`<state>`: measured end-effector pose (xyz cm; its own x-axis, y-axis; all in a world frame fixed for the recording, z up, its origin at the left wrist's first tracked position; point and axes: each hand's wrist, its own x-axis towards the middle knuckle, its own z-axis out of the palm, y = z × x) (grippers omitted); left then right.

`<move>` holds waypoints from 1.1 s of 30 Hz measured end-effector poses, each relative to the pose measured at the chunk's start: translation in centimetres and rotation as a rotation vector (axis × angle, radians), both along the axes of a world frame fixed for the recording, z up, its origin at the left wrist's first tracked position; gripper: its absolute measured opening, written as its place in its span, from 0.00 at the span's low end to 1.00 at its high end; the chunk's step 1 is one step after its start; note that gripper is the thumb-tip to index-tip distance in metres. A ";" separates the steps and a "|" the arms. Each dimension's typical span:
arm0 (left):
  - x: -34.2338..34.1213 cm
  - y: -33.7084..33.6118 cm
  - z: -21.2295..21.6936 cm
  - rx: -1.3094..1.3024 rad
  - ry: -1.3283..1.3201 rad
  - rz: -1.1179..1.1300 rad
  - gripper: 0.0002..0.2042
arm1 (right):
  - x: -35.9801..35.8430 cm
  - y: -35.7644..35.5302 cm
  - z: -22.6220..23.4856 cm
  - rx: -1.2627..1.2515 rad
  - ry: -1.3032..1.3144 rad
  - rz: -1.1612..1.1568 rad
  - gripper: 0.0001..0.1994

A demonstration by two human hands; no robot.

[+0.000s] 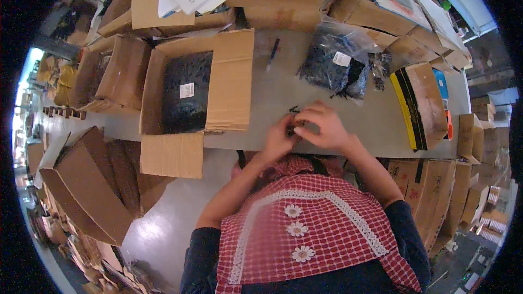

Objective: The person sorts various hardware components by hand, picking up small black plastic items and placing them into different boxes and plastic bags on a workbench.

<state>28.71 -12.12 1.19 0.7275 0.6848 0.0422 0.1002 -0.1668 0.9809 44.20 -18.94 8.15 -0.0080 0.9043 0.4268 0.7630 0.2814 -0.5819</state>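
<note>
I can see a person in a red checked apron (310, 223) close to the edge of a pale table (256, 109). The two hands are together in front of them. The left hand (280, 137) is curled up small, and the right hand (322, 125) is bent in close, with its thumb and pointing finger making a ring. A small dark piece (294, 109) pokes out between them, over the table near its front edge. The fingers hide most of it, so I can't tell what it is or which hand has the tighter hold. Since it is so little, I think it could slip if the fingers pinch it badly, and being so near the edge, it might fall to the floor. Past the hands lies a clear bag (321, 71) with dark things in it, and some dark bits (379, 68) sit just beside it. If the piece got dropped there, it could get mixed up with them. On the left, an open box (231, 81) has one flap (171, 155) hanging over the table edge. A wide swing of the left arm could bump that flap and push the box. A dark pen (274, 51) lies loose, so a knock might make it roll.
</note>
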 end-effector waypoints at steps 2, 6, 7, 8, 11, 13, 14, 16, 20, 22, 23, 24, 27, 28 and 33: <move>-0.1 0.2 -0.3 -0.004 0.013 -0.037 0.11 | 1.3 0.6 -1.7 -0.053 0.050 -0.107 0.08; -0.3 0.4 -1.4 0.042 0.004 -0.050 0.11 | 1.7 2.4 -4.3 -0.167 -0.239 -0.159 0.08; -0.2 0.4 -1.6 0.027 0.012 -0.057 0.11 | 1.8 2.6 -5.3 -0.145 -0.303 -0.130 0.08; -0.2 0.3 -1.7 0.013 0.020 -0.064 0.11 | 2.0 2.7 -6.1 -0.123 -0.366 -0.101 0.08; -0.3 0.3 -2.1 0.001 0.024 -0.060 0.10 | 2.3 2.9 -6.5 -0.343 -0.380 -0.344 0.09; -0.6 0.3 -2.3 -0.008 0.014 -0.053 0.10 | 2.9 2.9 -5.8 -0.491 -0.390 -0.322 0.09; -0.6 0.3 -2.4 -0.017 0.006 -0.049 0.10 | 3.2 2.7 -5.3 -0.565 -0.395 -0.312 0.09; -0.3 0.4 -2.2 -0.016 -0.006 -0.034 0.10 | 3.3 2.0 -4.5 -0.384 -0.238 -0.264 0.09; -0.5 0.2 -1.8 0.003 0.030 -0.007 0.11 | 1.2 0.6 0.0 -0.309 0.104 -0.017 0.12; -0.4 0.4 -1.5 -0.021 0.037 -0.019 0.11 | 0.6 0.5 0.2 -0.288 0.135 0.026 0.13; -0.4 0.4 -1.3 -0.054 0.037 -0.028 0.11 | 0.5 0.4 0.3 -0.277 0.151 0.047 0.14; -0.4 0.4 -1.2 -0.089 0.035 -0.039 0.11 | 0.9 0.3 -0.2 -0.342 0.116 -0.050 0.14; -0.4 0.6 -1.6 -0.046 -0.026 -0.066 0.10 | 1.4 0.0 -2.4 -0.487 -0.061 -0.255 0.14; -0.5 0.6 -1.4 -0.087 -0.056 -0.030 0.10 | 0.9 -0.1 -2.7 -0.504 -0.173 -0.264 0.14; -1.2 0.7 1.2 -0.200 -0.079 0.086 0.08 | 0.7 -1.1 -5.6 -0.428 -0.342 -0.236 0.15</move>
